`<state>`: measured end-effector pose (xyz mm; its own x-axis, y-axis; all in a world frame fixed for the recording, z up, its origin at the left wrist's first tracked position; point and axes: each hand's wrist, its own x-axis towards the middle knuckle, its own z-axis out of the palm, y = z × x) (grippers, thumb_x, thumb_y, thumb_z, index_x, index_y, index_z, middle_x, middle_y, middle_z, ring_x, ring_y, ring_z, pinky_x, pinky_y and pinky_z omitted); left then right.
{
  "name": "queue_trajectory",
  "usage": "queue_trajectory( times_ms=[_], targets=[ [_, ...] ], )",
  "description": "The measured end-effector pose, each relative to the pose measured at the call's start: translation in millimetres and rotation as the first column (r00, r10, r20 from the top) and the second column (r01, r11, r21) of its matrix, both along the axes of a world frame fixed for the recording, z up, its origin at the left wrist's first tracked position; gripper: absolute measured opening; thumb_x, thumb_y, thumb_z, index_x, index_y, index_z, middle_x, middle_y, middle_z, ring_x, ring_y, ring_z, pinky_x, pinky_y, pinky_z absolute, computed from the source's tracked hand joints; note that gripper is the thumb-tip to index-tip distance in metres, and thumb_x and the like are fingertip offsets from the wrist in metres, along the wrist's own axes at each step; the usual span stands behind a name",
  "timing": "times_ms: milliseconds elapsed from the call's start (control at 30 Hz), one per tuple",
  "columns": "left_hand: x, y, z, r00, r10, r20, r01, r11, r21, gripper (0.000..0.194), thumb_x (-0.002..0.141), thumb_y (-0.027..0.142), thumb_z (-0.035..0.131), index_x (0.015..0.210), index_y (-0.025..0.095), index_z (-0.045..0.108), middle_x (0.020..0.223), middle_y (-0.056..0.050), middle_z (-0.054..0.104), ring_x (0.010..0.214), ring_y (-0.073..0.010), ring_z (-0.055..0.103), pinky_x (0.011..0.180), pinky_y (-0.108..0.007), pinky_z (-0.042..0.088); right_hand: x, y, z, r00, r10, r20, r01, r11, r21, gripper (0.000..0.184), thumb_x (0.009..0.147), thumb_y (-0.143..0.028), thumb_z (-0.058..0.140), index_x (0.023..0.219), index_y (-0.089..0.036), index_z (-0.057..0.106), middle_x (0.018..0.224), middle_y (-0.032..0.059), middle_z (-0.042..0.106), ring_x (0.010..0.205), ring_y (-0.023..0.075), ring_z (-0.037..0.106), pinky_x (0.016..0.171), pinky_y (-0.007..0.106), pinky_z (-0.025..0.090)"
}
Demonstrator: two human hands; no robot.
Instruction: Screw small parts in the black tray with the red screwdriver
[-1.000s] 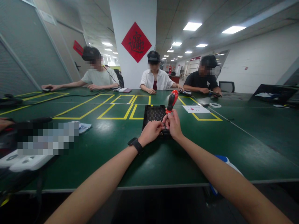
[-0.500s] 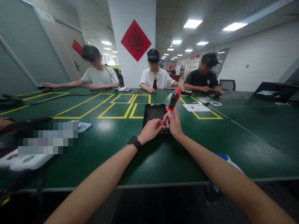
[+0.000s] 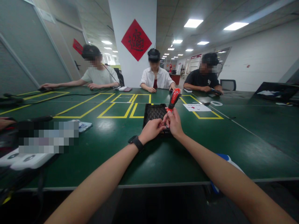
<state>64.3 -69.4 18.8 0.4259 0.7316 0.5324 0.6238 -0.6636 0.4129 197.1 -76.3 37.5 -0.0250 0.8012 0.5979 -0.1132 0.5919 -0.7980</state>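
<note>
A black tray [image 3: 154, 109] with a grid of small cells lies on the green table [image 3: 112, 149] in front of me. My right hand [image 3: 173, 123] is closed round the shaft of a screwdriver with a red and black handle [image 3: 173, 98], which tilts up and to the right over the tray's near right corner. My left hand [image 3: 151, 130], with a black watch on its wrist, is pinched at the screwdriver's tip. What the left fingers pinch is too small to make out.
Three people sit across the table, hands on it. Yellow tape rectangles [image 3: 121, 110] mark the surface. A white sheet [image 3: 196, 107] and a tape ring [image 3: 216, 103] lie to the right. White devices [image 3: 25, 158] sit at the left, and a blue and white object [image 3: 224, 160] near my right forearm.
The screwdriver handle has tipped slightly further right and up. Both hands stay at the tray's near corner. The person in white has moved a hand.
</note>
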Motion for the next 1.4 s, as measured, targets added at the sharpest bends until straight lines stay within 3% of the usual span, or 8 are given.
queue_trajectory(
  times_ms=[267, 400, 567, 767, 967, 1200, 1400],
  targets=[
    [0.2, -1.8, 3.3, 0.996, -0.087, 0.031, 0.089, 0.994, -0.071, 0.014, 0.082, 0.021, 0.048, 0.083, 0.016, 0.061, 0.079, -0.003, 0.066, 0.073, -0.0136, 0.058, 0.067, -0.023, 0.04, 3.4, 4.4, -2.1, 1.0, 0.011, -0.005, -0.011, 1.0, -0.026, 0.033, 0.087, -0.045, 0.037, 0.107, -0.02, 0.045, 0.061, -0.0052, 0.054, 0.035, 0.0032, 0.035, 0.034, 0.016, 0.025],
    [0.4, -3.2, 4.4, 0.993, -0.071, 0.096, 0.079, 0.994, -0.082, 0.011, 0.08, 0.026, 0.054, 0.082, 0.016, 0.058, 0.075, -0.001, 0.064, 0.068, -0.0122, 0.057, 0.063, -0.022, 0.04, 2.7, 3.5, -1.7, 1.0, -0.004, 0.004, 0.004, 1.0, -0.017, 0.033, 0.087, -0.045, 0.038, 0.107, -0.02, 0.045, 0.06, -0.0056, 0.054, 0.035, 0.003, 0.033, 0.034, 0.016, 0.024],
    [1.0, -3.5, 3.3, 0.998, -0.002, 0.059, 0.006, 0.998, -0.068, 0.02, 0.074, 0.035, 0.061, 0.075, 0.017, 0.055, 0.066, 0.002, 0.06, 0.059, -0.0108, 0.052, 0.055, -0.021, 0.035, 1.3, 0.6, -0.4, 1.0, 0.006, 0.007, -0.005, 1.0, -0.017, 0.031, 0.087, -0.044, 0.038, 0.107, -0.02, 0.044, 0.059, -0.0061, 0.053, 0.035, 0.003, 0.034, 0.033, 0.015, 0.024],
    [0.8, -1.3, 1.9, 1.0, 0.002, 0.008, -0.002, 1.0, -0.013, 0.013, 0.077, 0.029, 0.058, 0.075, 0.016, 0.058, 0.07, -0.001, 0.062, 0.063, -0.0122, 0.053, 0.058, -0.022, 0.035, 1.3, 0.5, 0.4, 1.0, 0.019, -0.003, -0.019, 1.0, -0.013, 0.031, 0.087, -0.043, 0.039, 0.106, -0.02, 0.044, 0.059, -0.0058, 0.054, 0.034, 0.003, 0.036, 0.033, 0.015, 0.024],
    [0.1, -2.0, 3.7, 0.995, -0.094, 0.035, 0.095, 0.995, -0.033, 0.014, 0.082, 0.018, 0.047, 0.083, 0.017, 0.061, 0.08, -0.002, 0.066, 0.073, -0.0136, 0.058, 0.067, -0.023, 0.039, 2.3, 2.4, 0.0, 1.0, 0.017, -0.002, -0.017, 1.0, -0.024, 0.031, 0.087, -0.043, 0.038, 0.106, -0.019, 0.045, 0.059, -0.0054, 0.054, 0.034, 0.0033, 0.036, 0.033, 0.016, 0.026],
    [1.7, -4.0, 4.9, 0.998, -0.013, 0.056, 0.017, 0.998, -0.059, 0.017, 0.075, 0.033, 0.059, 0.076, 0.016, 0.057, 0.069, 0.0, 0.061, 0.061, -0.0118, 0.053, 0.058, -0.022, 0.037, 1.2, -0.5, 0.7, 1.0, -0.02, -0.001, 0.02, 1.0, -0.003, 0.031, 0.087, -0.043, 0.04, 0.106, -0.02, 0.045, 0.06, -0.0058, 0.054, 0.036, 0.0032, 0.036, 0.034, 0.015, 0.026],
    [0.6, -0.9, 1.3, 0.998, -0.04, 0.046, 0.041, 0.999, -0.028, 0.013, 0.077, 0.028, 0.057, 0.074, 0.016, 0.059, 0.068, 0.0, 0.061, 0.062, -0.0118, 0.052, 0.058, -0.022, 0.036, 1.7, 1.0, 0.5, 1.0, -0.009, -0.002, 0.009, 1.0, -0.013, 0.032, 0.087, -0.043, 0.039, 0.107, -0.02, 0.045, 0.06, -0.0056, 0.055, 0.034, 0.0032, 0.035, 0.033, 0.016, 0.024]
  ],
)
